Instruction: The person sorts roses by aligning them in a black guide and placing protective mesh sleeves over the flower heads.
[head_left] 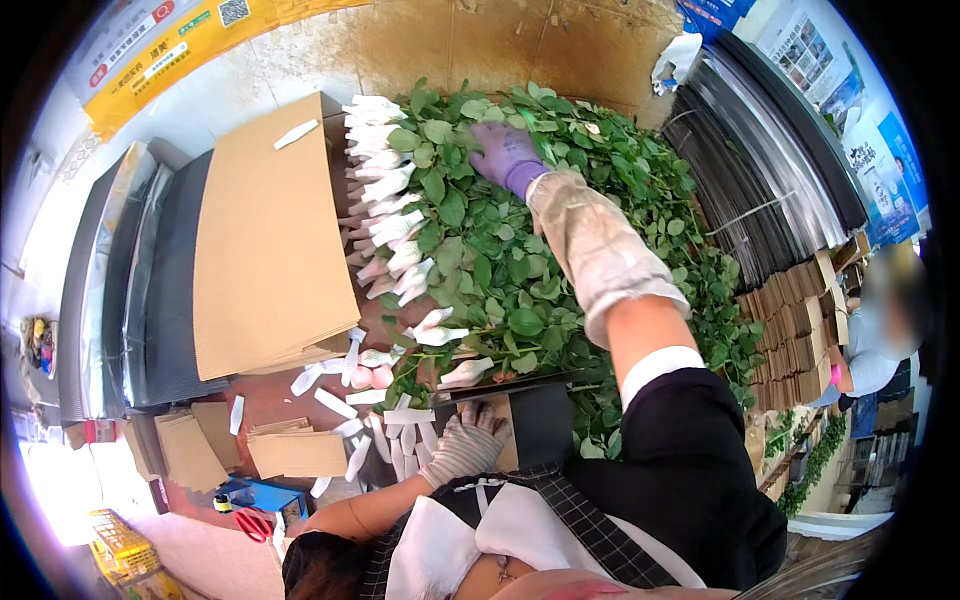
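A big pile of leafy green rose stems (500,230) covers the table, with pale pink buds in white sleeves (385,185) lined up along its left side. My right hand (507,160), in a purple glove, reaches to the far part of the pile. Its fingers are apart on the leaves, and the tips are partly hidden. My left hand (468,442), in a striped pale glove, lies with fingers spread on a brown cardboard piece (505,428). That cardboard rests on a black sheet (543,425) close to my body. Loose white sleeves (405,440) lie left of this hand.
A stack of large cardboard sheets (265,240) stands left of the buds, beside black sheets (175,270). Black sheets (735,180) and folded cardboard (790,340) are stacked at right. Red-handled scissors (255,524) lie lower left. Another person (870,340) is at far right.
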